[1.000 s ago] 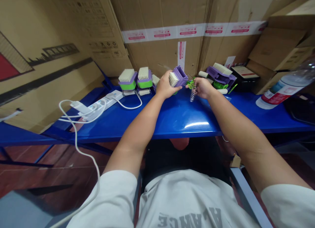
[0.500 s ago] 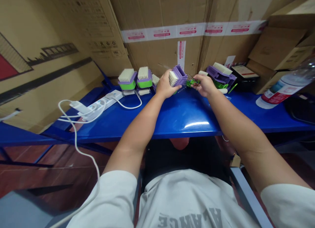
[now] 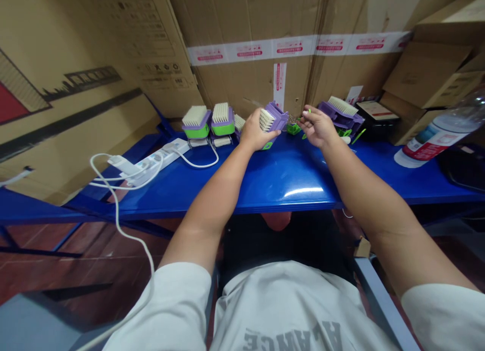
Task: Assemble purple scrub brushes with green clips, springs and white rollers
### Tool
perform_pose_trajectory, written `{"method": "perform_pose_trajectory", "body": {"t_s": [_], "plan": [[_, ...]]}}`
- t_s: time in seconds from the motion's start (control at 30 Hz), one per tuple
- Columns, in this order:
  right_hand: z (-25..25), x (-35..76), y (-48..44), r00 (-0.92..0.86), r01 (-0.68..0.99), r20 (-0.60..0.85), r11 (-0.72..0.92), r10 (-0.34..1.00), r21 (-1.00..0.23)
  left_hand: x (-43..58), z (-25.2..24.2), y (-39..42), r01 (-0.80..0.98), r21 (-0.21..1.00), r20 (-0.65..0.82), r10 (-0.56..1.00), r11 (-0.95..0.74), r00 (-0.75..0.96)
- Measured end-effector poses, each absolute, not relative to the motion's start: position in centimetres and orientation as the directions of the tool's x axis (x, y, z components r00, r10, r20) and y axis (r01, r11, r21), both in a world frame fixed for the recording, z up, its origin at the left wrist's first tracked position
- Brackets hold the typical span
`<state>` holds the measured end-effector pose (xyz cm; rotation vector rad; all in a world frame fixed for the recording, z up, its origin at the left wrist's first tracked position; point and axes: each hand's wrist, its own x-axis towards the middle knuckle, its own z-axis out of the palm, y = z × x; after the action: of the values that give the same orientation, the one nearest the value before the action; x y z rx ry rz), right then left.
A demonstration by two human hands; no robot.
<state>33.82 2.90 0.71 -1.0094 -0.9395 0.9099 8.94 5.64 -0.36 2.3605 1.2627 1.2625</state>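
Observation:
My left hand (image 3: 253,132) is closed around a purple brush head (image 3: 278,118), its pale bristles turned toward my palm and its hollow purple side facing right. A green part (image 3: 267,146) shows just below that hand; I cannot tell whether it is joined to the brush. To the right, the fingers of my right hand (image 3: 319,128) pinch a small bright green piece (image 3: 309,111), mostly hidden by the fingertips. Between the hands, small green parts and thin metal springs (image 3: 293,128) lie on the blue table (image 3: 280,182).
Purple and green brushes (image 3: 223,119) stand at the back left, beside a white power strip (image 3: 151,161) with cables. Another purple brush (image 3: 341,111) and a black box (image 3: 377,116) sit behind my right hand. A water bottle (image 3: 428,139) leans at right. Cardboard (image 3: 250,83) walls the back.
My right hand has risen slightly off the small green parts, now with a green piece at its fingertips. My left hand holds the brush head almost still, tilted slightly.

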Motion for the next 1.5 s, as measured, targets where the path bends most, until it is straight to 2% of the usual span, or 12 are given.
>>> {"method": "perform_pose_trajectory", "body": {"t_s": [0.2,0.4,0.6,0.7,0.8,0.93,1.03,1.3,1.5], "plan": [[0.3,34.0,3.5,0.307,-0.214,0.256,0.329,0.916,-0.92,9.0,-0.4,5.7,0.581,0.516,0.587,0.754,-0.629,0.295],[-1.1,35.0,5.8,0.392,-0.2,0.263,0.361,0.881,-0.911,9.1,-0.4,5.4,0.61,0.501,0.598,0.755,-0.614,0.269],[-1.6,36.1,7.5,0.4,0.017,0.503,0.543,0.766,-0.84,9.1,-0.5,5.6,0.59,0.502,0.604,0.744,-0.633,0.285],[-1.3,35.7,7.3,0.361,0.041,0.583,0.612,0.728,-0.789,9.0,-0.6,5.9,0.569,0.488,0.614,0.724,-0.662,0.314],[-1.1,35.3,7.1,0.39,-0.073,0.539,0.609,0.747,-0.79,8.9,-0.7,6.1,0.555,0.473,0.626,0.704,-0.685,0.335],[-1.3,36.1,7.3,0.458,-0.256,0.408,0.557,0.79,-0.79,8.9,-0.6,6.1,0.568,0.459,0.623,0.703,-0.683,0.342],[-1.4,37.4,7.4,0.456,-0.325,0.365,0.534,0.811,-0.78,8.9,-0.4,5.8,0.591,0.464,0.609,0.722,-0.66,0.327],[-0.9,38.6,7.2,0.456,-0.266,0.429,0.58,0.779,-0.77,8.6,0.3,4.8,0.622,0.547,0.54,0.804,-0.56,0.249],[-0.3,37.6,6.4,0.384,-0.278,0.415,0.532,0.825,-0.8,9.0,1.0,4.2,0.654,0.569,0.483,0.846,-0.498,0.224]]}}
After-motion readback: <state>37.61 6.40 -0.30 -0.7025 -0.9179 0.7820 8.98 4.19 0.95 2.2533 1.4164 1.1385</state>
